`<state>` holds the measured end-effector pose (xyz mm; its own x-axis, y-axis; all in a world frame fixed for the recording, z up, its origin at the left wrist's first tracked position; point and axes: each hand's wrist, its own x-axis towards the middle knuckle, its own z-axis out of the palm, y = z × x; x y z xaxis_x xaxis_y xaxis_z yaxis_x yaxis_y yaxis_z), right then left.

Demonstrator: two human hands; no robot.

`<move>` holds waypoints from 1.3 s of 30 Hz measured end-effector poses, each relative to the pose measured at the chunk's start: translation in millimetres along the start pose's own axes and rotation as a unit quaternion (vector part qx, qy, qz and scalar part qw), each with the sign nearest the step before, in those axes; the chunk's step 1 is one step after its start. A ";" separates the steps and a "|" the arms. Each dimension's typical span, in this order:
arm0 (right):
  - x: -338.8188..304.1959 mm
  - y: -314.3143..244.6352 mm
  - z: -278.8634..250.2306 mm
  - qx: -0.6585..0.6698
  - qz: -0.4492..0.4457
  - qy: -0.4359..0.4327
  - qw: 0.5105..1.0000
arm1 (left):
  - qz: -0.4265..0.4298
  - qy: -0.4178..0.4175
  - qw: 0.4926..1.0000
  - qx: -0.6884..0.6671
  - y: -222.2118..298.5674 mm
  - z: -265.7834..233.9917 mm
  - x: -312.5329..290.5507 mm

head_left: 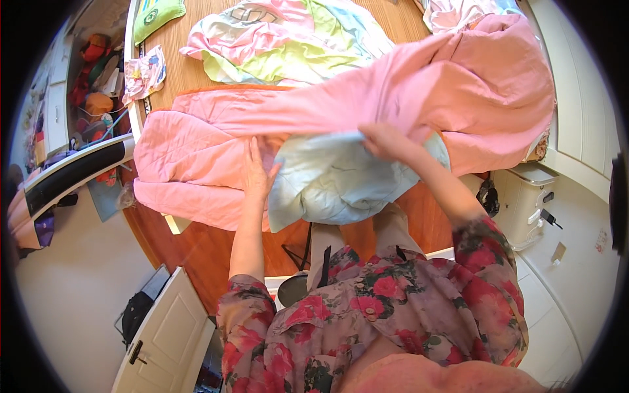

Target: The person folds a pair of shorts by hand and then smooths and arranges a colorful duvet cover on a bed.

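Observation:
A large pink quilt (472,85) with a light blue underside (341,180) lies across the bed, folded over on itself in places. My right hand (386,143) is closed on the quilt's edge near the middle, where the pink side meets the blue. Around that spot the cloth is slightly blurred. To the left, my left hand (257,173) rests on the pink side with its fingers stretched out and thumb apart. The quilt's front edge hangs over the side of the bed, close to my legs.
Behind the quilt, a crumpled multicolored sheet (282,39) lies on the wooden-slat bed surface (171,65). A green pillow (157,16) and a small patterned cloth (145,73) lie at the left. A white door (170,334) stands at the lower left, and a pale bin-like container (521,196) stands at the right.

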<state>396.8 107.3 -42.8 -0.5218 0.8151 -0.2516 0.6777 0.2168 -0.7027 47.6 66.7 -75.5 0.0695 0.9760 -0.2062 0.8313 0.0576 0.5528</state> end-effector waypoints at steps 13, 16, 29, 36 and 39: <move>-105.0 -83.4 -78.2 0.299 0.113 -0.075 0.945 | 0.066 -0.329 0.941 -0.042 8.2 17.8 -82.4; -99.8 -67.1 -71.6 0.330 0.153 -0.013 0.931 | 0.123 -0.282 0.948 -0.082 10.8 4.9 -103.0; 83.8 102.0 -45.4 0.096 0.173 -0.026 0.980 | 0.010 -0.138 0.988 0.063 19.1 -1.3 -113.0; 119.2 95.9 42.5 -0.157 0.380 0.144 0.900 | -0.012 -0.063 0.998 0.018 20.3 -50.8 -132.1; 113.1 95.8 31.3 -0.166 0.402 0.006 0.901 | -0.014 -0.022 1.000 -0.007 25.3 -78.2 -128.0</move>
<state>386.5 203.4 -159.4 0.2103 0.7856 -0.5819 0.9527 -0.2984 -0.0585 16.6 -40.4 28.1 0.0705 0.9641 -0.2559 0.8256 0.0876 0.5574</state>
